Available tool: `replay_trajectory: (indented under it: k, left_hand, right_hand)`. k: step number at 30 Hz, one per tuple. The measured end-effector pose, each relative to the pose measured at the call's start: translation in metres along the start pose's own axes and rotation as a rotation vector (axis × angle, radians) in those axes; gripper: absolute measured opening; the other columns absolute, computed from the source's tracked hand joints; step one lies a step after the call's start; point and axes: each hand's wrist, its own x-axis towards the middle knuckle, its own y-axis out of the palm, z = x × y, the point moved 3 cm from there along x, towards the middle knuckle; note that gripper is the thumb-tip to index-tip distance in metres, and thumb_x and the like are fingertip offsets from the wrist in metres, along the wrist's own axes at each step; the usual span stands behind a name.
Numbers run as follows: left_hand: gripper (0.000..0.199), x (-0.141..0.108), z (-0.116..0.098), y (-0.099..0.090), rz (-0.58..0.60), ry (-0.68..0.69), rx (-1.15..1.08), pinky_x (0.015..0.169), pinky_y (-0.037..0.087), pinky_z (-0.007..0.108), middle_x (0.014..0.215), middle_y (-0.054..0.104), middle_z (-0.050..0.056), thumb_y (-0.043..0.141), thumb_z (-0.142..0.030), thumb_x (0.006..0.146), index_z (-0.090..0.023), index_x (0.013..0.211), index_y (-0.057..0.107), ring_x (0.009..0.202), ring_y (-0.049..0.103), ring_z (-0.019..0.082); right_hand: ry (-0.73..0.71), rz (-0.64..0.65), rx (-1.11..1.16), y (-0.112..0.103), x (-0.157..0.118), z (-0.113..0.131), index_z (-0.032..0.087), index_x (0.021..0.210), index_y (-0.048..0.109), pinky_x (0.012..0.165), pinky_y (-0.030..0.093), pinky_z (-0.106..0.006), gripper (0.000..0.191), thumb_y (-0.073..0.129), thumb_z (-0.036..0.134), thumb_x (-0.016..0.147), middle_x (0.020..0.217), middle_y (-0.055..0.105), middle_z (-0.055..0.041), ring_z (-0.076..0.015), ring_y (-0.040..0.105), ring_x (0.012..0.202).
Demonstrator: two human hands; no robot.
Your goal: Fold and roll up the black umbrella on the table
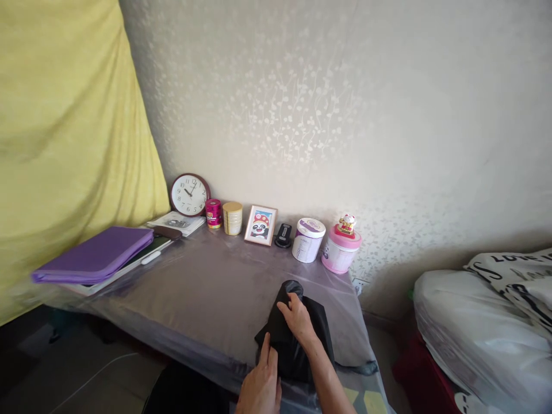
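A bundle of black fabric or thin plastic lies crumpled near the front right of the covered table. At its top, my right hand is closed on the black material, the thumb and fingers around a rolled part. My left hand rests against the lower left side of the bundle, its index finger stretched out over the black material and the other fingers partly hidden. A thin dark strip trails from the bundle toward the table's right edge.
Along the wall stand a clock, a pink tin, a yellow-lidded jar, a panda picture, a black stand and two tubs. A purple folder lies at the left. Wrapped bedding is at the right.
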Motion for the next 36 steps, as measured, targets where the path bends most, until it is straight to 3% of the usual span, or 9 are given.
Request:
replay_trajectory:
  k: [4, 8, 13, 16, 19, 23, 29, 33, 36]
  left_hand:
    - [0.060, -0.001, 0.006, 0.000, -0.027, 0.011, 0.013, 0.086, 0.043, 0.022, 0.146, 0.018, 0.017, 0.038, -0.011, 0.077, -0.007, 0.135, 0.025, 0.111, 0.053, 0.018]
    - [0.058, -0.009, 0.019, -0.002, -0.117, 0.091, 0.017, 0.082, 0.046, 0.023, 0.140, 0.032, 0.017, 0.037, -0.025, 0.082, -0.008, 0.136, 0.024, 0.110, 0.053, 0.020]
    - [0.038, -0.013, 0.013, -0.016, -0.353, 0.179, 0.105, 0.091, 0.044, 0.034, 0.124, 0.050, 0.011, 0.041, -0.027, 0.081, -0.018, 0.117, 0.049, 0.110, 0.051, 0.024]
    - [0.044, -0.005, -0.002, -0.014, -0.358, 0.304, 0.085, 0.098, 0.038, 0.038, 0.126, 0.048, 0.008, 0.047, -0.026, 0.076, -0.021, 0.120, 0.048, 0.115, 0.045, 0.025]
    - [0.054, 0.006, -0.006, -0.003, -0.318, 0.313, 0.061, 0.105, 0.030, 0.041, 0.133, 0.043, 0.008, 0.049, -0.026, 0.074, -0.019, 0.128, 0.042, 0.124, 0.036, 0.027]
    - [0.060, 0.015, 0.004, 0.016, -0.299, 0.319, 0.089, 0.106, 0.030, 0.039, 0.140, 0.036, 0.009, 0.044, -0.018, 0.073, -0.016, 0.132, 0.037, 0.128, 0.031, 0.026]
    - [0.078, 0.025, 0.018, 0.036, -0.446, 0.363, 0.203, 0.101, 0.037, 0.037, 0.143, 0.030, 0.010, 0.037, -0.002, 0.067, -0.017, 0.140, 0.015, 0.129, 0.032, 0.023]
    - [0.084, 0.030, 0.022, 0.045, -0.485, 0.366, 0.225, 0.097, 0.041, 0.037, 0.146, 0.022, 0.009, 0.033, 0.002, 0.069, -0.022, 0.140, -0.002, 0.129, 0.032, 0.023]
    - [0.086, 0.031, 0.023, 0.047, -0.450, 0.327, 0.217, 0.096, 0.041, 0.036, 0.147, 0.019, 0.008, 0.031, 0.004, 0.068, -0.025, 0.140, -0.005, 0.129, 0.032, 0.023]
  right_hand:
    - [-0.081, 0.129, 0.081, -0.001, -0.004, 0.010, 0.019, 0.095, 0.058, 0.062, 0.041, -0.022, 0.022, 0.044, 0.032, 0.085, 0.068, 0.069, -0.0005, -0.0136, 0.063, 0.064]
    - [-0.172, 0.242, 0.107, -0.001, -0.012, 0.019, 0.020, 0.074, 0.059, 0.060, 0.040, -0.019, 0.034, 0.032, 0.033, 0.090, 0.068, 0.070, 0.0007, -0.0094, 0.060, 0.056]
    - [-0.219, 0.302, 0.058, 0.000, -0.017, 0.026, 0.020, 0.075, 0.061, 0.065, 0.040, -0.019, 0.034, 0.033, 0.032, 0.090, 0.070, 0.071, 0.0003, -0.0115, 0.064, 0.069]
    - [-0.246, 0.364, 0.080, 0.000, -0.020, 0.029, 0.020, 0.081, 0.063, 0.068, 0.041, -0.020, 0.035, 0.032, 0.032, 0.090, 0.071, 0.071, 0.0005, -0.0119, 0.064, 0.072]
    - [-0.284, 0.396, 0.095, -0.003, -0.026, 0.030, 0.021, 0.082, 0.064, 0.068, 0.043, -0.020, 0.034, 0.033, 0.032, 0.090, 0.074, 0.071, 0.0016, -0.0116, 0.064, 0.071]
    - [-0.451, 0.262, 0.077, -0.010, -0.038, 0.025, 0.025, 0.091, 0.066, 0.076, 0.044, -0.023, 0.027, 0.040, 0.031, 0.090, 0.083, 0.070, 0.0016, -0.0128, 0.061, 0.081]
    - [-0.713, 0.017, 0.050, -0.010, -0.038, 0.003, 0.021, 0.097, 0.066, 0.094, 0.039, -0.034, 0.025, 0.043, 0.024, 0.089, 0.101, 0.067, -0.0044, -0.0180, 0.053, 0.106]
    - [-0.690, -0.023, -0.055, -0.004, -0.012, -0.011, 0.022, 0.100, 0.065, 0.103, 0.027, -0.045, 0.026, 0.041, 0.023, 0.090, 0.108, 0.065, -0.0044, -0.0201, 0.047, 0.115]
    - [-0.652, -0.026, -0.102, 0.000, 0.011, -0.015, 0.024, 0.102, 0.064, 0.105, 0.023, -0.046, 0.028, 0.039, 0.023, 0.090, 0.109, 0.065, -0.0033, -0.0196, 0.046, 0.117]
